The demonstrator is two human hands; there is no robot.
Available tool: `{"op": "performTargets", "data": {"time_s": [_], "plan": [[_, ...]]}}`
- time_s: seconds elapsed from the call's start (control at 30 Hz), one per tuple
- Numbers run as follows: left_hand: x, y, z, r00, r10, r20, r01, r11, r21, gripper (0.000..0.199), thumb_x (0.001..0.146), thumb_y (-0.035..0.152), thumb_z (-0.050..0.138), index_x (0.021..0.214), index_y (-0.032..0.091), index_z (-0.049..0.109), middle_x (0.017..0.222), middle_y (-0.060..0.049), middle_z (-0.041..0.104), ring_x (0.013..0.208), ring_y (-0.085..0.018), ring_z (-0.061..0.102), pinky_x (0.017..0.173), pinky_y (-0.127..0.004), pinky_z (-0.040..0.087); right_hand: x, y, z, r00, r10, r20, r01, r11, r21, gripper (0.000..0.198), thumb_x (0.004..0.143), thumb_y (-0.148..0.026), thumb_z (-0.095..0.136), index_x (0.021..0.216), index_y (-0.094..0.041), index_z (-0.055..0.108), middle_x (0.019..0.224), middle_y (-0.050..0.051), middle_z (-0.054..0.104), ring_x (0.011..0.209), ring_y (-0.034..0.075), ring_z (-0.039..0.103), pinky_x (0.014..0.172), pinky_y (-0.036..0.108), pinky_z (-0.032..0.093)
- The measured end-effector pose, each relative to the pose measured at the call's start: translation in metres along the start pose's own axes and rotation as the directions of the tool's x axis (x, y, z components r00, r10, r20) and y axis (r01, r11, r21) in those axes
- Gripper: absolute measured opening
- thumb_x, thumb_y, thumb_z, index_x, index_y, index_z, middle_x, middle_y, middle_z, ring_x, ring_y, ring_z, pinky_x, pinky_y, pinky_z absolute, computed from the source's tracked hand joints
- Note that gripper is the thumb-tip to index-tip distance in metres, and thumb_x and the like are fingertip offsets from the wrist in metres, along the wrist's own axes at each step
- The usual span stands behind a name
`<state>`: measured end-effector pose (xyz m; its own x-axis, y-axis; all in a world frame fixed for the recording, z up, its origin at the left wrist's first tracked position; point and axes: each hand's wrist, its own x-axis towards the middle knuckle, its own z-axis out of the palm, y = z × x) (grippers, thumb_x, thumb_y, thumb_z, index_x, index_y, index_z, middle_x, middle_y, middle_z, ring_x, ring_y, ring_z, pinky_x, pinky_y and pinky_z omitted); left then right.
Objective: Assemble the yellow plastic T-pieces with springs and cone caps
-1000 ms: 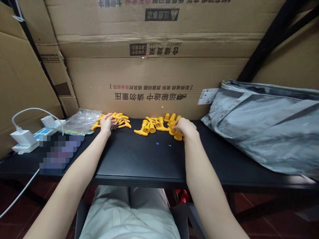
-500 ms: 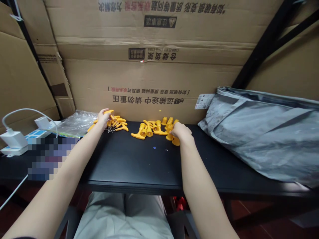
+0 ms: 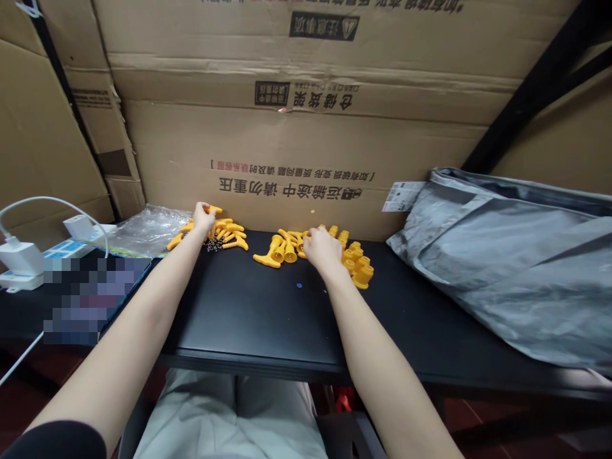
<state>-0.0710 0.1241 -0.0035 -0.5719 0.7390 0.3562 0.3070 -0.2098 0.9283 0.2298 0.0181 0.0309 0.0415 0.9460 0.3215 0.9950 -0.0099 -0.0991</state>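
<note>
At the back left of the black table, my left hand (image 3: 204,218) is closed on a yellow T-shaped handle (image 3: 216,209). Below it lies a heap of similar yellow handles (image 3: 235,236) with small metal screw-like parts (image 3: 214,244) showing among them. My right hand (image 3: 322,250) is curled down at the middle group, its fingertips mostly hidden; whatever they grip does not show. Left of that hand lie yellow T-handles fitted with cone-shaped cups (image 3: 277,250). Right of it stand several loose yellow cups (image 3: 362,271), some partly behind the hand.
A clear plastic bag (image 3: 148,229) lies at the back left, near a power strip (image 3: 62,252) with white chargers and a blurred-out tablet-like device (image 3: 95,299). A grey bag (image 3: 502,268) fills the right side. Cardboard (image 3: 306,140) walls the back. A small blue bit (image 3: 299,285) lies mid-table.
My right hand has moved left from the loose cups to the fitted handles, uncovering more cups. My left hand stays at the handle heap, holding a handle. The view has shifted slightly.
</note>
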Motion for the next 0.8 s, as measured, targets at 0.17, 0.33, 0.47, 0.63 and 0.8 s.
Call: {"op": "performTargets", "data": {"time_s": [0.17,0.33,0.47,0.63,0.8], "plan": [[0.005,-0.007,-0.001,0.992,0.096,0.082,-0.116,0.949,0.293,0.047,0.052,0.000,0.072,0.092,0.020,0.060,0.090,-0.010,0.065,0.113,-0.032,0.053,0.104,-0.051,0.034,-0.001,-0.013,0.020,0.992,-0.130,0.012,0.129,0.992,0.010,0.035,0.098,-0.032,0.037,0.115,-0.017,0.064,0.118,0.014,0.062,0.110,0.027,0.059,0.088,0.035,0.043],[0.002,-0.015,-0.006,0.960,0.134,0.244,-0.241,0.840,0.486,0.053,0.067,0.015,0.068,0.119,0.020,0.057,0.108,-0.013,0.065,0.122,-0.034,0.046,0.108,-0.053,0.030,-0.004,-0.024,0.031,0.936,-0.348,-0.047,0.350,0.936,0.041,0.035,0.098,-0.030,0.038,0.114,-0.015,0.065,0.120,0.015,0.061,0.115,0.027,0.053,0.093,0.039,0.037],[-0.007,-0.016,-0.012,0.912,0.240,0.332,-0.405,0.654,0.640,0.048,0.085,0.026,0.052,0.132,0.016,0.048,0.124,-0.017,0.055,0.119,-0.031,0.049,0.104,-0.044,0.036,-0.008,-0.030,0.035,0.857,-0.516,-0.009,0.514,0.853,0.085,0.029,0.093,-0.021,0.044,0.111,-0.017,0.067,0.117,0.012,0.062,0.115,0.026,0.051,0.097,0.043,0.033],[-0.018,-0.010,-0.013,0.885,0.335,0.323,-0.463,0.566,0.683,0.029,0.090,0.024,0.042,0.112,0.016,0.060,0.118,-0.016,0.053,0.110,-0.027,0.053,0.096,-0.038,0.043,-0.010,-0.035,0.040,0.813,-0.569,0.118,0.564,0.822,0.076,0.031,0.090,-0.012,0.046,0.111,-0.019,0.068,0.112,0.011,0.062,0.111,0.026,0.052,0.096,0.046,0.033],[-0.022,-0.005,-0.010,0.871,0.303,0.387,-0.491,0.544,0.681,0.033,0.090,0.018,0.036,0.104,0.017,0.067,0.113,-0.013,0.057,0.106,-0.024,0.056,0.094,-0.036,0.045,-0.005,-0.033,0.045,0.807,-0.574,0.141,0.568,0.819,0.079,0.038,0.087,-0.003,0.047,0.112,-0.022,0.067,0.110,0.009,0.063,0.114,0.025,0.051,0.100,0.048,0.031]]}}
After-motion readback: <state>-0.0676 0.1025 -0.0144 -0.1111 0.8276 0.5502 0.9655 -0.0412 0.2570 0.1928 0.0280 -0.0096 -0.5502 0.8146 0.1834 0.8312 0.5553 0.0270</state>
